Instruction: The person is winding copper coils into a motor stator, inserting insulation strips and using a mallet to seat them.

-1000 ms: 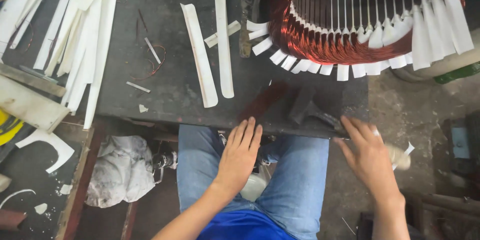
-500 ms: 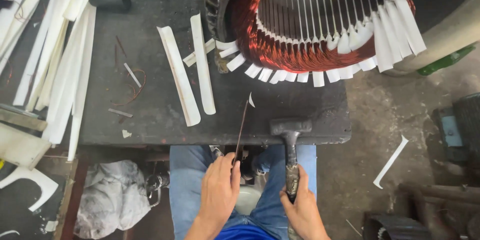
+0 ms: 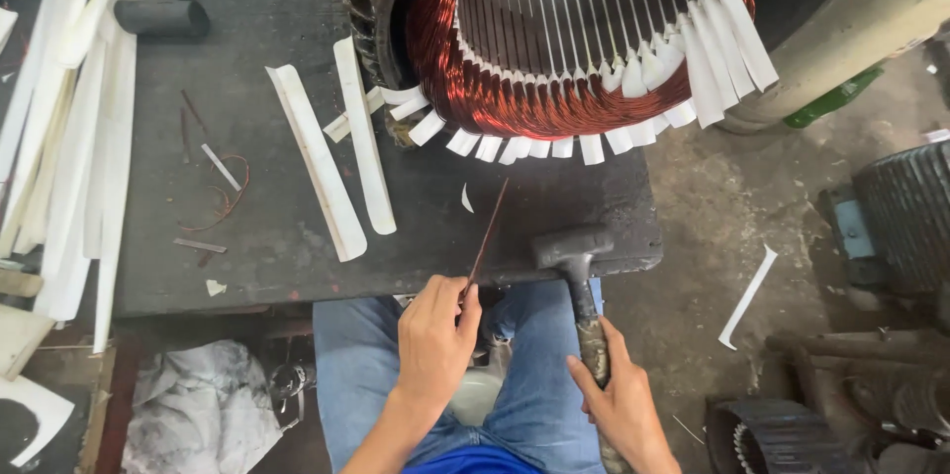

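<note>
Left hand (image 3: 433, 335) pinching thin reddish flat strip (image 3: 487, 232); right hand (image 3: 618, 405) clenching dark-headed hammer (image 3: 574, 248). We are keeping strip aligned with copper-wound stator (image 3: 554, 88) slot on dark bench (image 3: 277, 266), judging light taps safest.

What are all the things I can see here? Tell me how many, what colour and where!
motor stator: one, copper-red windings with white paper tabs, top middle of the bench
bench: one, dark grey, centre
long paper strips: two, white, lying on the bench left of the stator
strip pile: many, white, far left
mallet: one, black, top left
thin rod: one, reddish, pinched in the left hand
hammer: one, dark head, resting on the bench edge
cloth: one, grey-white, on the floor lower left
left hand: holds the rod
right hand: grips the hammer handle
</note>
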